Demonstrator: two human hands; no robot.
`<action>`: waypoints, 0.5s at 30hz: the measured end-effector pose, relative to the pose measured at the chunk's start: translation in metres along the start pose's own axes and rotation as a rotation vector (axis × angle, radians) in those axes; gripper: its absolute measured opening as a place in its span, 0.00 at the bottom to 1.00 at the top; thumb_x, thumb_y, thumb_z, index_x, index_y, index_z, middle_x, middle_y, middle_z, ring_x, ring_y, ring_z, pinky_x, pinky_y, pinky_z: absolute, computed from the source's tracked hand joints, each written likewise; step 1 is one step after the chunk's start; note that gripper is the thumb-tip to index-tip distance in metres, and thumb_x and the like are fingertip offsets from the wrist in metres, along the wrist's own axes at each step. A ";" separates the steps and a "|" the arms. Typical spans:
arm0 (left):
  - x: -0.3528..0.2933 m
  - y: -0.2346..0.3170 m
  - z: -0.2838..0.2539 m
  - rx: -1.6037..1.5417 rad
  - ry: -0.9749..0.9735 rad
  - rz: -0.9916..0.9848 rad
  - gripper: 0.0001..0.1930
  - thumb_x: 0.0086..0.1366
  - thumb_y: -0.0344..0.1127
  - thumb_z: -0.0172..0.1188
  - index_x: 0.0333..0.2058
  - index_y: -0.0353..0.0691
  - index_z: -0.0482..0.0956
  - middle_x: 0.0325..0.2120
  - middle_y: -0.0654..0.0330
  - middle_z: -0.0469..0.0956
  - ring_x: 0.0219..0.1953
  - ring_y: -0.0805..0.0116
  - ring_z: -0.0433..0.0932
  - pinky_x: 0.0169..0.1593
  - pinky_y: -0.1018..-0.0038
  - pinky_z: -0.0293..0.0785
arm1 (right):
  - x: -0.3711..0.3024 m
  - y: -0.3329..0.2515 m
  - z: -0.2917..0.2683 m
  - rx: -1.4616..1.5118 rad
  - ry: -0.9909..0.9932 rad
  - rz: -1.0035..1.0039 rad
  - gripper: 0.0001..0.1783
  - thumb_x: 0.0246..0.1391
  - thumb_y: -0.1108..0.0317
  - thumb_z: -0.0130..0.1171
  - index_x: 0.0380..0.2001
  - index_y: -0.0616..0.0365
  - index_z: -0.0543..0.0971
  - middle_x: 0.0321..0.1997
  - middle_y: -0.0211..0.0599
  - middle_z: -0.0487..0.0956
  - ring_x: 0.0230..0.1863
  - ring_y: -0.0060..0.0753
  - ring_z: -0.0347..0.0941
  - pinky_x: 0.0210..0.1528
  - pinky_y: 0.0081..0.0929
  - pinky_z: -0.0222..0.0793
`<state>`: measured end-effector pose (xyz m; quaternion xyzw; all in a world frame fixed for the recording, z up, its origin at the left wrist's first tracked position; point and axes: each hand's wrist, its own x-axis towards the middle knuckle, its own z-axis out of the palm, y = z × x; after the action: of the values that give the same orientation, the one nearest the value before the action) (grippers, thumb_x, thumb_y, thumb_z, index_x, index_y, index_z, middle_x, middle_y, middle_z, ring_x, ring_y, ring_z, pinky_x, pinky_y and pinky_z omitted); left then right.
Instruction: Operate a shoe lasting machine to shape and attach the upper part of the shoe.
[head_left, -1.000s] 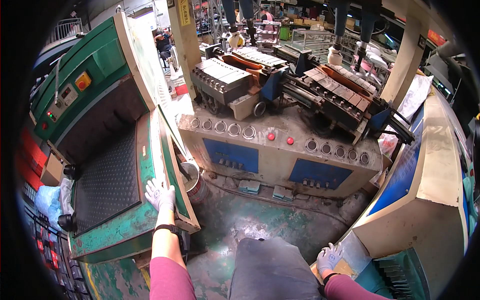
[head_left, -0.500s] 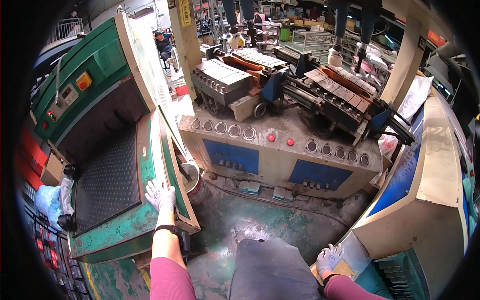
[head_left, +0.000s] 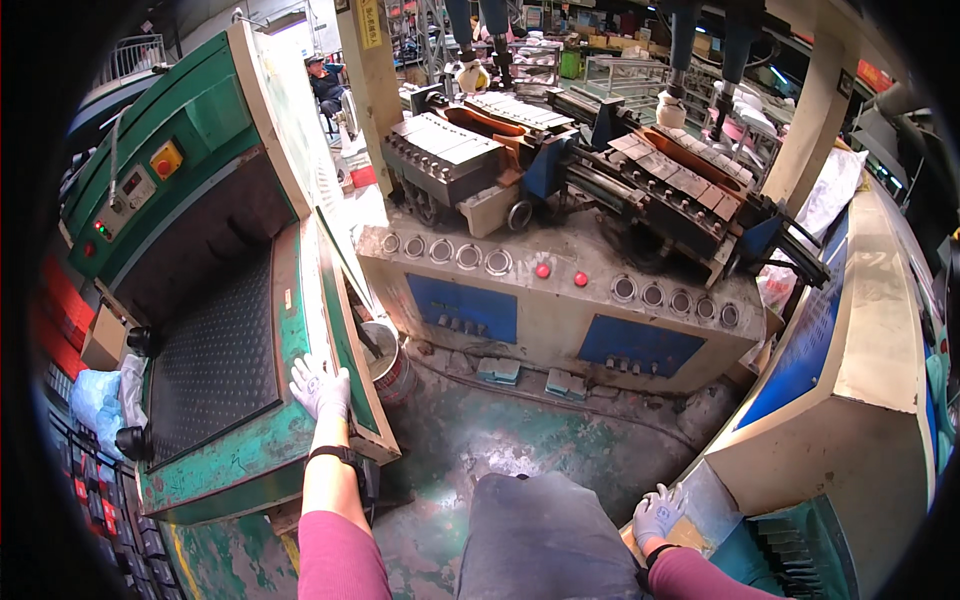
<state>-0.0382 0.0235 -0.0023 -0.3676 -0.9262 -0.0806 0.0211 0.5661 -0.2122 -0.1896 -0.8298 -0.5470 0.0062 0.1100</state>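
My left hand (head_left: 321, 386), in a pale glove with a dark band at the wrist, lies with fingers spread on the edge of the green machine (head_left: 240, 447). Beside it stretches the machine's black studded belt (head_left: 215, 350). To the right, my right hand (head_left: 658, 513), gloved too, rests with its fingers apart at the edge of the beige machine (head_left: 815, 455). Under and next to it is a clear plastic sheet (head_left: 712, 503). Neither hand holds anything that shows. A teal tray with dark slots (head_left: 795, 550) sits just right of the right hand.
Ahead stands a beige bench machine (head_left: 560, 330) with round gauges, red buttons and blue panels, carrying clamping units (head_left: 690, 190). Blue pedals (head_left: 499, 371) lie at its foot. A bucket (head_left: 385, 360) is beside the green machine. Far back, a person (head_left: 325, 85) sits.
Both hands stay where they were, with almost no movement. The seated person far back has shifted slightly.
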 end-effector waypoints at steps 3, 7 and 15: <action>0.000 -0.001 0.001 0.008 -0.002 0.003 0.47 0.60 0.54 0.60 0.73 0.38 0.57 0.75 0.50 0.52 0.77 0.53 0.48 0.77 0.54 0.42 | 0.000 0.000 -0.002 0.012 -0.022 0.015 0.12 0.51 0.60 0.55 0.30 0.49 0.86 0.61 0.34 0.79 0.75 0.54 0.56 0.77 0.62 0.39; 0.003 -0.003 0.004 0.007 0.002 0.000 0.47 0.59 0.54 0.61 0.73 0.39 0.57 0.75 0.50 0.52 0.77 0.53 0.48 0.77 0.54 0.42 | -0.002 0.003 0.002 -0.003 0.003 -0.007 0.12 0.51 0.60 0.55 0.29 0.49 0.86 0.61 0.34 0.79 0.75 0.54 0.56 0.76 0.62 0.40; 0.000 0.004 -0.001 0.002 -0.021 -0.009 0.47 0.60 0.55 0.60 0.73 0.40 0.57 0.76 0.51 0.51 0.78 0.53 0.47 0.77 0.55 0.41 | -0.001 0.005 0.002 0.003 0.007 -0.006 0.12 0.50 0.60 0.55 0.29 0.50 0.86 0.60 0.35 0.80 0.74 0.56 0.56 0.76 0.62 0.40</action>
<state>-0.0358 0.0258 -0.0007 -0.3640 -0.9282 -0.0758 0.0113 0.5699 -0.2145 -0.1923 -0.8280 -0.5492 0.0037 0.1131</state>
